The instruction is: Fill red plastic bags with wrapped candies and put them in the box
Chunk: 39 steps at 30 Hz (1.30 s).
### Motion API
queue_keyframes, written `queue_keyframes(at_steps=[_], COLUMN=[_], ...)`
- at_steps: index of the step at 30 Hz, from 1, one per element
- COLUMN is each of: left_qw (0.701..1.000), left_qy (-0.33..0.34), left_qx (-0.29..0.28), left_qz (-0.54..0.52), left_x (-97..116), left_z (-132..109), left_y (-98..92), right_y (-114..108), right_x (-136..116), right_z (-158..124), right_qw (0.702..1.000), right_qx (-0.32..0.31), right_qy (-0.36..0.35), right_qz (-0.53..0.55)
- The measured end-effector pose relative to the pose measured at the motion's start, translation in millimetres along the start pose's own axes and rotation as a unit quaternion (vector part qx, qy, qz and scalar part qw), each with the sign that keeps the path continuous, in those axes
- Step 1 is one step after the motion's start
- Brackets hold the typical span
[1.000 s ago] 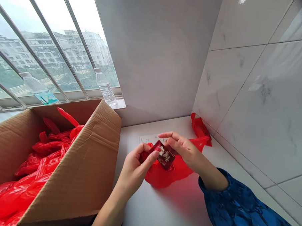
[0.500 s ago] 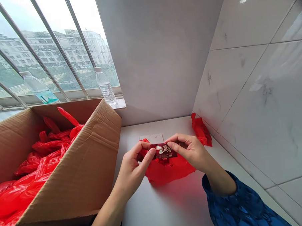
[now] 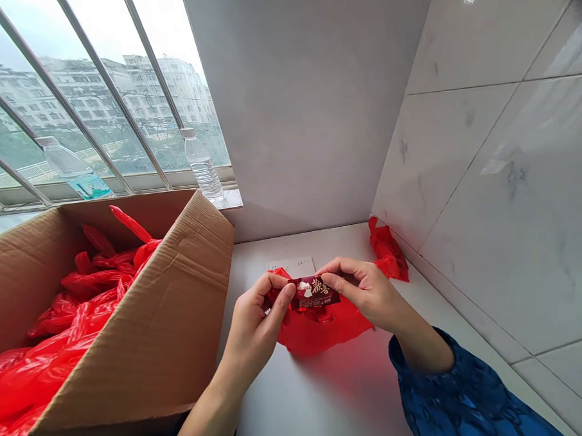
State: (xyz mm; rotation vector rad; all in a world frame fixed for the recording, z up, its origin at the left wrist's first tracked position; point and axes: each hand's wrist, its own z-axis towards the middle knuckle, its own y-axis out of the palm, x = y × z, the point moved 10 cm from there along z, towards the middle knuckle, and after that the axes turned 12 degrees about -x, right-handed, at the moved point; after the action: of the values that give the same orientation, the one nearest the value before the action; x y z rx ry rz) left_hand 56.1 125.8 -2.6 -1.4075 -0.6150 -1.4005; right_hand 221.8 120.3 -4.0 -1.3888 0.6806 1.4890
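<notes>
Since the earlier frame, the small dark-red printed packet [image 3: 314, 292] has swung from a steep tilt to lying nearly level, and the two hands have drawn closer together around it. From where I stand, it sits between them in the air, just above a crumpled bright-red plastic bag [image 3: 320, 332], with its white emblem and pale characters facing up.

The left hand [image 3: 259, 309] grips the packet's left end, its thumb pressed on the front and its other fingers curled behind. The right hand [image 3: 366, 292] pinches the opposite end between thumb and bent fingers. Neither hand has let go, and the packet looks stretched between them.

Beneath the hands, the red bag lies on a white counter [image 3: 299, 397], partly over a white paper sheet [image 3: 293, 266]. A second bunched red plastic piece [image 3: 387, 251] sits in the corner against a white marble-patterned tiled wall [image 3: 502, 189]. To the left, an open corrugated cardboard box [image 3: 131, 315] holds a heap of shiny red plastic bags [image 3: 32, 377]. A blue patterned sleeve [image 3: 453, 391] covers the right forearm. Two clear plastic water bottles, one with a blue label [image 3: 71, 168] and one bare [image 3: 201, 167], stand on the sill of a barred window [image 3: 107, 91], with pale apartment blocks [image 3: 97, 104] beyond the glass.
</notes>
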Motion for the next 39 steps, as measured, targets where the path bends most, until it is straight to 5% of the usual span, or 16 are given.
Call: queue_keyframes(at_steps=[9,17,23,29,33,39], left_qw=[0.998,0.96,0.981,0.999,1.0,0.992], left_qy=[-0.017,-0.069,-0.041,-0.009,0.004,0.048], left_qx=[-0.001,-0.117,-0.108,-0.005,0.001,0.009], left_qz=[-0.055,-0.245,-0.153,-0.043,-0.01,0.118], left_x=[-12,-24,-22,-13,-6,7], left_z=[4,5,6,5,2,0], left_y=[-0.1,40.2,35.2,-0.5,-2.7,-0.4], right_y=[2,29,26,4,-3,26], right_x=[1,-15,-9,6,9,4], right_z=[2,4,7,4,3,0], right_qw=[1.0,0.992,0.993,0.999,0.999,0.992], right_qx=[-0.017,-0.075,-0.055,0.0,0.015,-0.121], right_qy=[-0.002,-0.098,-0.08,-0.004,0.008,0.036], right_qz=[0.022,-0.019,0.064,0.047,0.038,0.021])
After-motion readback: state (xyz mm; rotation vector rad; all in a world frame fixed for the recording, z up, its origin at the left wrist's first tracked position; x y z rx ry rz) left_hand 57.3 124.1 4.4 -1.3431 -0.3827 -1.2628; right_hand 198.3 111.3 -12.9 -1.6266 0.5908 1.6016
